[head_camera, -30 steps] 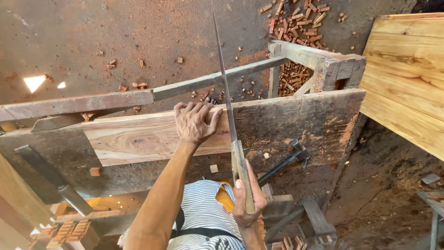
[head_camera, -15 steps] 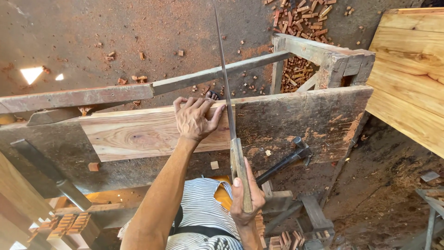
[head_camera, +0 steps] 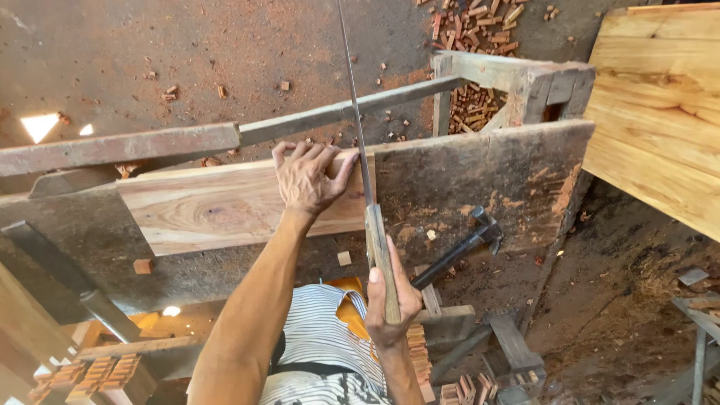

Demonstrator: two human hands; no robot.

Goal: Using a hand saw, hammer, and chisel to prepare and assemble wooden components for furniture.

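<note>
While left hand [head_camera: 306,180] steadies board [head_camera: 217,206], right hand [head_camera: 390,300] grips saw [head_camera: 367,187].

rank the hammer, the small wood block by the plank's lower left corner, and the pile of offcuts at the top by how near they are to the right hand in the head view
From the right hand:
1. Hammer, just to its right on the bench.
2. Small wood block, off to the left below the plank.
3. Pile of offcuts, far up on the floor.
</note>
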